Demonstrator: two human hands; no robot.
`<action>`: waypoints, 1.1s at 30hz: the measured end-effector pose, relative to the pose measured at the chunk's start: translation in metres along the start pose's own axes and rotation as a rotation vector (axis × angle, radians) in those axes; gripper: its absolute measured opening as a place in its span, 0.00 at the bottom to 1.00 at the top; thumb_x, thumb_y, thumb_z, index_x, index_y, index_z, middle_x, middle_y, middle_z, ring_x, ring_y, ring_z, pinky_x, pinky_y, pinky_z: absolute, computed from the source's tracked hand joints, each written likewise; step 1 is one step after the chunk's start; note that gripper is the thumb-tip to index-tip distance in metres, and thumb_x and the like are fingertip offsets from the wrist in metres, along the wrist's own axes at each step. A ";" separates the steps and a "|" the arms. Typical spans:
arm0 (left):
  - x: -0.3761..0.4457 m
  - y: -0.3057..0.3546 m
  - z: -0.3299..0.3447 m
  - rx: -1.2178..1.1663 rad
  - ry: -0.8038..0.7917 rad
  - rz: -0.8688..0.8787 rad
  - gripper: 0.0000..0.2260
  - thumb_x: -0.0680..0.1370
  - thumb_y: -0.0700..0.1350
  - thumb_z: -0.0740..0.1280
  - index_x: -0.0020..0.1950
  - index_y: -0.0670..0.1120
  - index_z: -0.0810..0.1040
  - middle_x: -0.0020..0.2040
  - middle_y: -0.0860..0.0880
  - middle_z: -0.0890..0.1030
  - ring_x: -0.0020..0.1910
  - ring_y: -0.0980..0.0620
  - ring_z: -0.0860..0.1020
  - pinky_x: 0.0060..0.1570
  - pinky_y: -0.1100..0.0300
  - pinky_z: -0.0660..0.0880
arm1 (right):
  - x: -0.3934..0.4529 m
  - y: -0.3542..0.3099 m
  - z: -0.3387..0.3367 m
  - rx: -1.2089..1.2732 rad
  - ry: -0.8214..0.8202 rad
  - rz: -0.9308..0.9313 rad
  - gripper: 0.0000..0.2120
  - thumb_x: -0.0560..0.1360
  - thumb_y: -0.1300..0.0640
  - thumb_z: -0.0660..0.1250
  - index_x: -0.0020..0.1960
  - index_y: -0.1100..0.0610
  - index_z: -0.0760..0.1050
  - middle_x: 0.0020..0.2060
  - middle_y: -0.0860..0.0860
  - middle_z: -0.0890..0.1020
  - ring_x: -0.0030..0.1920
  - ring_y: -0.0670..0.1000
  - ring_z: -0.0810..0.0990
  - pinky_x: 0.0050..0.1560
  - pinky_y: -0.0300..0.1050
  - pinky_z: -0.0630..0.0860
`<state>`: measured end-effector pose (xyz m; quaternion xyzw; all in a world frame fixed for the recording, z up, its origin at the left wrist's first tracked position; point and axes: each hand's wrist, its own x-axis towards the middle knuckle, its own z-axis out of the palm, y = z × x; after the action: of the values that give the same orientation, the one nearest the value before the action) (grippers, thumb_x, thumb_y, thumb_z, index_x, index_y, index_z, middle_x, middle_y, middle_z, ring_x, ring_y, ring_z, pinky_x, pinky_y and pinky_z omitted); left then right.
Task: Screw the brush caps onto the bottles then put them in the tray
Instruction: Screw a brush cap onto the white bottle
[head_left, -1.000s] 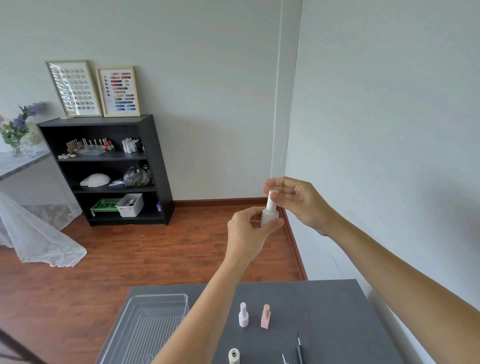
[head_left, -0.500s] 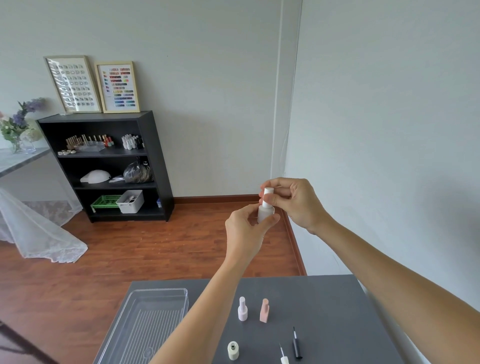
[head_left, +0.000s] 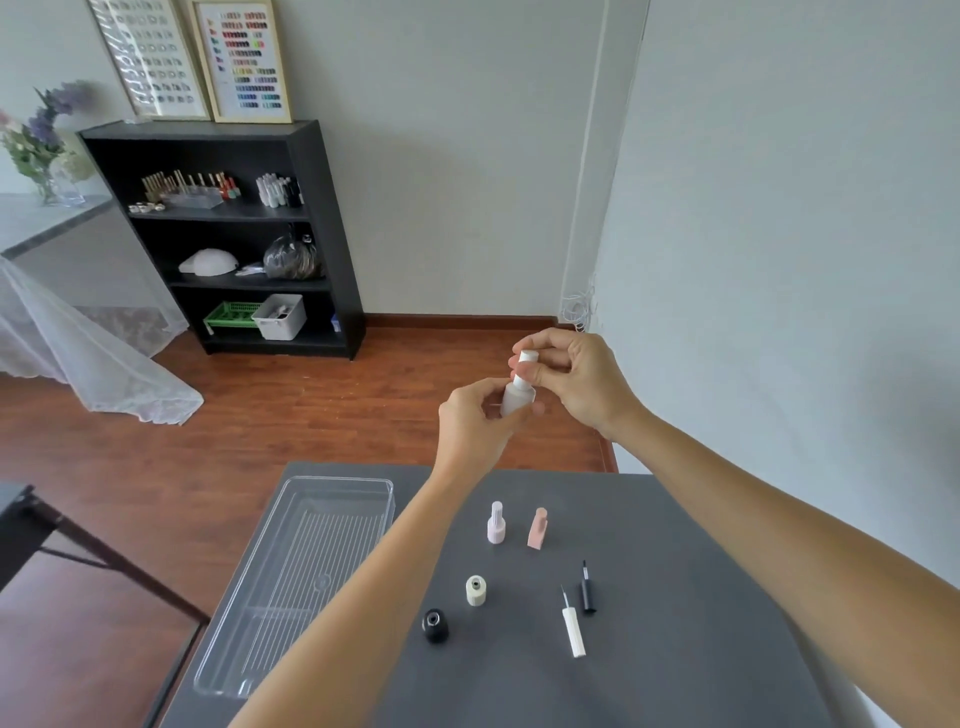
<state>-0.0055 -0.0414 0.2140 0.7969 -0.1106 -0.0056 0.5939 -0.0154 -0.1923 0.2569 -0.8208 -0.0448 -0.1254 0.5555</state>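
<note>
Lying nearest: a white brush cap (head_left: 573, 627) and a black brush cap (head_left: 586, 592) rest side by side on the grey counter (head_left: 675, 649), both loose.
Open bottles: a black bottle (head_left: 435, 625) and a cream bottle (head_left: 476, 590) stand uncapped, necks empty.
Capped pair: a lilac bottle (head_left: 496, 523) and a peach bottle (head_left: 537, 528) stand farther back.
Tray: the clear tray (head_left: 249, 613) at the counter's left holds no bottles.
In hand: the left hand (head_left: 475, 423) clamps fingers on the white bottle (head_left: 517, 397) body, held above the counter; the right hand (head_left: 571, 379) pinches its cap (head_left: 525, 364).
Handling: likely light, rigid, smooth; best held by the body, turned at the cap.
</note>
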 end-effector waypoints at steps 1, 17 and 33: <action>-0.002 -0.007 -0.002 0.022 -0.010 -0.018 0.11 0.69 0.52 0.78 0.50 0.52 0.85 0.40 0.53 0.85 0.33 0.62 0.77 0.32 0.74 0.73 | -0.002 0.006 0.005 -0.009 -0.010 0.011 0.05 0.73 0.56 0.74 0.49 0.53 0.82 0.42 0.48 0.88 0.47 0.45 0.86 0.52 0.42 0.80; -0.056 -0.151 0.008 0.607 -0.624 -0.405 0.33 0.68 0.37 0.75 0.72 0.45 0.70 0.61 0.45 0.78 0.59 0.46 0.77 0.59 0.52 0.76 | -0.063 0.168 -0.003 -0.338 0.060 0.431 0.04 0.70 0.64 0.74 0.44 0.60 0.81 0.42 0.51 0.86 0.47 0.52 0.82 0.40 0.31 0.71; -0.069 -0.199 0.025 0.689 -0.530 -0.428 0.15 0.72 0.34 0.71 0.57 0.46 0.82 0.53 0.46 0.82 0.52 0.43 0.80 0.48 0.53 0.79 | -0.087 0.229 0.026 -0.473 0.007 0.487 0.07 0.75 0.69 0.66 0.49 0.61 0.80 0.41 0.55 0.85 0.44 0.55 0.80 0.39 0.30 0.69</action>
<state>-0.0421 0.0014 0.0097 0.9232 -0.0872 -0.2933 0.2326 -0.0467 -0.2496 0.0188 -0.9132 0.1849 0.0013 0.3632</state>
